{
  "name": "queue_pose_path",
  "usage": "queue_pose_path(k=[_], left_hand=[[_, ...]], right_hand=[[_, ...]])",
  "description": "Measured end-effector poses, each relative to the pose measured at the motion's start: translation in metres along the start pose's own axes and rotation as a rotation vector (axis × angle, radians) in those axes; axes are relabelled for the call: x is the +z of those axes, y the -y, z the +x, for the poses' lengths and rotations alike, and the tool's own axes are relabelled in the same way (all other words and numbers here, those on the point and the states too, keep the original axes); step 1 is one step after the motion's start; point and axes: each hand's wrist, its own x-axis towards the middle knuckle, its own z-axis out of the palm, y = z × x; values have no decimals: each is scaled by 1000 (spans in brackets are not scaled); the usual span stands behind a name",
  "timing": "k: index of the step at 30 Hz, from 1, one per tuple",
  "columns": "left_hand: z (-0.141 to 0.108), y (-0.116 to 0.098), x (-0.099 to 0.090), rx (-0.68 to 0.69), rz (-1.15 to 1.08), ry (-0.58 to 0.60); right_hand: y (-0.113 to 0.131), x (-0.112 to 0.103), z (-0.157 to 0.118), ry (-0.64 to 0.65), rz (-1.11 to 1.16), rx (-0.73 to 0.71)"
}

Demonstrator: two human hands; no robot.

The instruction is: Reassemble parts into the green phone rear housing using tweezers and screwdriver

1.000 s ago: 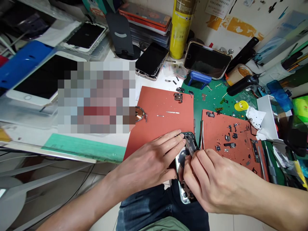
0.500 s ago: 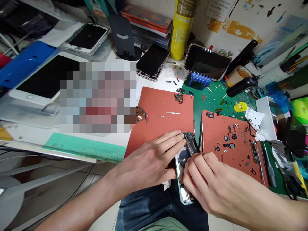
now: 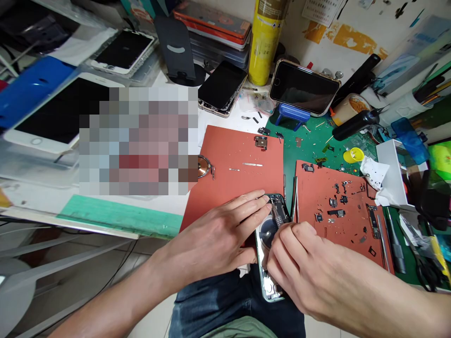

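Note:
A phone housing with its inside bare and a pale green rim lies tilted over the mat's near edge, above my lap. A dark round coil sits in its middle. My left hand holds the housing at the left side, fingers reaching across its upper part and thumb lower down by its edge. My right hand is closed around a slim metal tool with a ribbed grip. The tool's tip lies near the housing's upper part, close to my left fingertips; the exact contact is hidden.
Orange-red mats lie on the bench, the right one scattered with small phone parts. Tweezers lie between them. Behind stand a phone on a blue stand and a yellow spray can. Scissors lie at the right.
The view has shifted slightly. Both hands keep nearly the same place on the housing, and the tool in my right hand has turned or tilted a little.

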Motion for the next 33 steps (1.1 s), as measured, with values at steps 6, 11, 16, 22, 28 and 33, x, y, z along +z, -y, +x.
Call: queue_pose_path(k=[6,11,16,22,28,33], left_hand=[[-5,0,3,-23,15,3],[-5,0,5,-46,14,3],[-4,0,5,-20,20,-11],[-2,0,3,-11,19,-24],[-2,1,4,-38,-33,2],[-6,2,6,-33,-45,-15]], right_hand=[[-3,-3,1,33,32,-5],[-5,-1,0,4,31,10],[-6,-2,1,-2,17,26],[-7,-4,4,4,41,11],[-8,-4,5,5,67,8],[-9,-2,4,-17,91,10]])
